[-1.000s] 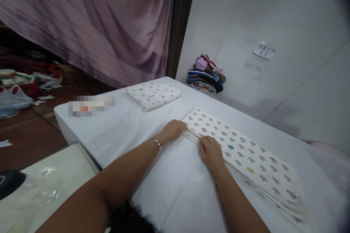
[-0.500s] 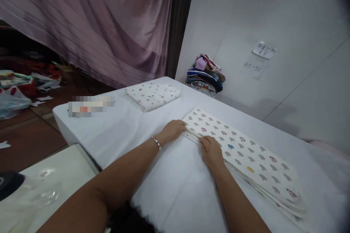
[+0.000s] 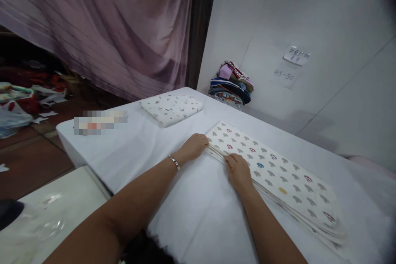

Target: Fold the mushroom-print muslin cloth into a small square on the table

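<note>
A folded white cloth printed with grey and coloured shapes lies in several layers on the white table. My left hand, with a bracelet on the wrist, is curled at the cloth's near left corner, fingertips tucked against the layered edge. My right hand sits palm down on the cloth's near edge a little to the right, fingers bent over the top layer and thumb at the edge. Both hands touch the cloth.
A smaller folded white cloth with grey prints lies at the table's far side. A pile of colourful fabrics rests against the white wall. A purple curtain hangs on the left. A white surface sits near left.
</note>
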The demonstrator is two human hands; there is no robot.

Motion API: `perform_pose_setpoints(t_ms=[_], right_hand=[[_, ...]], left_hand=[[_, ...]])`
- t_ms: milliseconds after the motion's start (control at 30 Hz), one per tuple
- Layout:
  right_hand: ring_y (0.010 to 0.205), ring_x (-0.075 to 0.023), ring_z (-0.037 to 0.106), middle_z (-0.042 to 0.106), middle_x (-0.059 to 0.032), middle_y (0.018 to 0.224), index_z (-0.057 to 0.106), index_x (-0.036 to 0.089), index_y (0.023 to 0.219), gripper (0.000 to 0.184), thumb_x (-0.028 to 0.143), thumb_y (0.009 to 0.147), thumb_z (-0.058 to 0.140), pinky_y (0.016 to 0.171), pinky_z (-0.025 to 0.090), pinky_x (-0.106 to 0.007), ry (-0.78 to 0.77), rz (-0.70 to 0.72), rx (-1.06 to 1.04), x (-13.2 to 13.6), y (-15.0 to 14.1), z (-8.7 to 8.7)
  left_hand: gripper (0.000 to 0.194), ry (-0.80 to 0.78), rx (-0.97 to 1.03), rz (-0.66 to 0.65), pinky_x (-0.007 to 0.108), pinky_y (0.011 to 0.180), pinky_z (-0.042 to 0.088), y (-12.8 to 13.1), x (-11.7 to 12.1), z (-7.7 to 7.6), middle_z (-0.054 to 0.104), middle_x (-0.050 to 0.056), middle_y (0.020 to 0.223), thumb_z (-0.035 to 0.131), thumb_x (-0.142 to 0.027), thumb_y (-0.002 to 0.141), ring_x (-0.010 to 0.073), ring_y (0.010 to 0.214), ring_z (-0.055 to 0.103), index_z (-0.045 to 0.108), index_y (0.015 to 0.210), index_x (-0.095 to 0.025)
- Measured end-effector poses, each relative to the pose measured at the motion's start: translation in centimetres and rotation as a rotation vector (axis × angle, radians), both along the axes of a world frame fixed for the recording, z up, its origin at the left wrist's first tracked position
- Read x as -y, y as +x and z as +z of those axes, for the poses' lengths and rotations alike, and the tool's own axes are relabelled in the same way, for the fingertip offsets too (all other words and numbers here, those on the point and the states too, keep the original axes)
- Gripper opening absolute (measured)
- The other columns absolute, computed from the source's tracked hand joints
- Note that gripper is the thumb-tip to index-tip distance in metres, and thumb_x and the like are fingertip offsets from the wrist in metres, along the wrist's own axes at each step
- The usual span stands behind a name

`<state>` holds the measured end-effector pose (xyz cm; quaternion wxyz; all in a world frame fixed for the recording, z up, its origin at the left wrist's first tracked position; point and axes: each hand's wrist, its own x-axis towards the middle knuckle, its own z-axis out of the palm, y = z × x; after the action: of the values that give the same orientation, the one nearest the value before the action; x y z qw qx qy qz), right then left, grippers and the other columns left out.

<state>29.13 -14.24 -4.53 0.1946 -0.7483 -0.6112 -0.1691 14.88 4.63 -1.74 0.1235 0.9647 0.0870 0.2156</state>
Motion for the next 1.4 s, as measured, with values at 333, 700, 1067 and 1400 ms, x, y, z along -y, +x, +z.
perform_pose_setpoints(t_ms=[333, 700, 1067, 1400], right_hand=[[0.086, -0.0201, 0.053, 0.062, -0.0072, 0.088, 0.061, 0.018, 0.094, 0.021, 0.012, 0.088, 0.041, 0.074, 0.040, -0.031, -0.012, -0.021, 0.019, -0.19, -0.08, 0.31], [0.085, -0.0198, 0.054, 0.063, -0.0074, 0.092, 0.058, 0.017, 0.097, 0.022, 0.015, 0.089, 0.038, 0.074, 0.040, -0.031, 0.028, -0.029, -0.049, -0.14, 0.00, -0.06], [0.085, -0.0197, 0.052, 0.061, -0.0064, 0.090, 0.061, 0.019, 0.099, 0.033, 0.002, 0.079, 0.039, 0.071, 0.041, -0.030, 0.015, 0.001, 0.023, 0.01, -0.02, 0.13], [0.084, -0.0191, 0.051, 0.059, -0.0065, 0.091, 0.059, 0.018, 0.095, 0.024, 0.007, 0.081, 0.044, 0.073, 0.040, -0.029, -0.036, 0.045, 0.044, 0.25, -0.22, 0.57]], left_hand=[[0.016, 0.016, -0.023, 0.015, 0.033, 0.089, 0.039, 0.05, -0.01, 0.00, 0.063, 0.004, 0.087, 0.044, -0.017, 0.089, 0.0164, 0.089, 0.056, 0.058, 0.082, -0.017], [0.018, 0.003, -0.021, 0.040, 0.033, 0.087, 0.039, 0.21, 0.02, -0.05, 0.064, 0.004, 0.084, 0.042, -0.015, 0.089, 0.0167, 0.086, 0.057, 0.057, 0.079, -0.017], [0.017, -0.019, 0.000, 0.062, 0.032, 0.086, 0.040, 0.41, 0.08, -0.31, 0.065, 0.002, 0.082, 0.043, -0.012, 0.086, 0.0159, 0.081, 0.058, 0.056, 0.078, -0.018], [0.023, 0.036, -0.009, 0.016, 0.033, 0.086, 0.041, 0.15, 0.28, -0.66, 0.064, 0.004, 0.090, 0.041, -0.005, 0.081, 0.0166, 0.089, 0.058, 0.060, 0.086, -0.018]])
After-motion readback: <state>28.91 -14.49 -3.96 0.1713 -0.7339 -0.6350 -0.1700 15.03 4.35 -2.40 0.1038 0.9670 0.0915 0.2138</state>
